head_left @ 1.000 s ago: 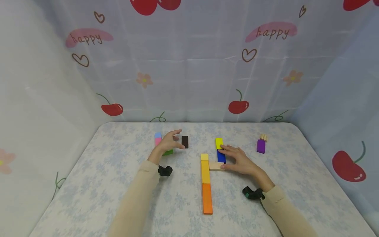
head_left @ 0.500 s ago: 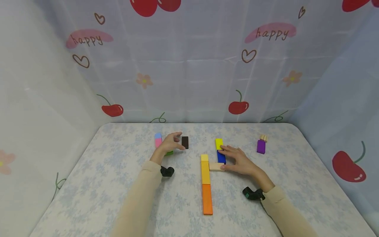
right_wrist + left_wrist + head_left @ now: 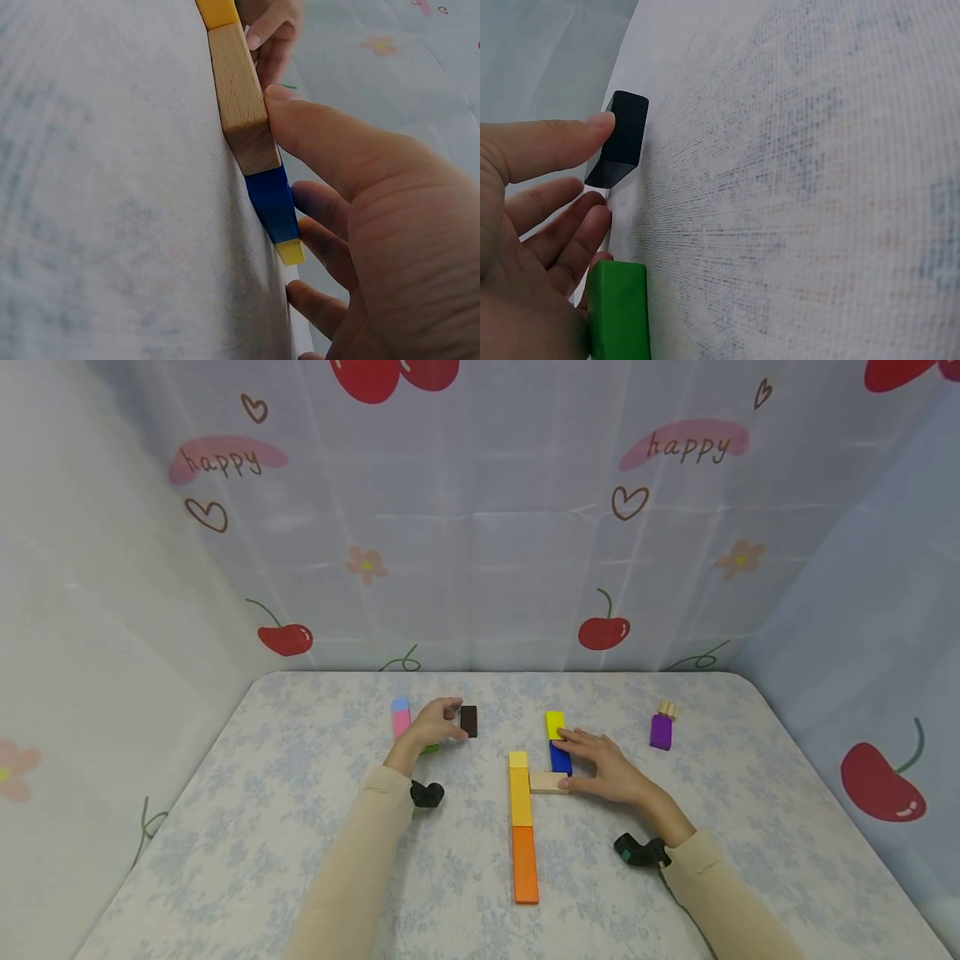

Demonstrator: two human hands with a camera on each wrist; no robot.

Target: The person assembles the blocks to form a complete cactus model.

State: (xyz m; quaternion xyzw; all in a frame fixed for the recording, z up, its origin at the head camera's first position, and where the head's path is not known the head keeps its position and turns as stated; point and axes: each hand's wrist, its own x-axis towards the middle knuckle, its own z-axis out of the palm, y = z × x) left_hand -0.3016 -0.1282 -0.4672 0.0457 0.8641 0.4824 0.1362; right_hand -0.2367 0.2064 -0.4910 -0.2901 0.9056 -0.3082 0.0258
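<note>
My left hand (image 3: 431, 723) is beside the dark brown block (image 3: 468, 722), thumb and fingers apart; whether it touches the block cannot be told. A green block (image 3: 619, 309) lies by that hand, mostly hidden in the head view. My right hand (image 3: 611, 770) rests with spread fingers on the joined blocks: the thumb on the plain wooden block (image 3: 546, 782), other fingertips at the blue block (image 3: 561, 758) and the yellow block (image 3: 554, 723). The wooden block's left end meets a column of a pale yellow block (image 3: 518, 759), an amber block (image 3: 521, 797) and an orange block (image 3: 526, 865).
Behind the left hand lie a pink block (image 3: 401, 719) and a light blue block (image 3: 401, 703). Toward the back right is a purple block (image 3: 661, 732) with several small wooden pieces (image 3: 667, 709) behind it. A cable runs from the right wrist camera (image 3: 640, 850).
My left hand has shifted slightly right and toward me, and its thumb and index finger are a little closer together. The right hand and the blocks look unmoved.
</note>
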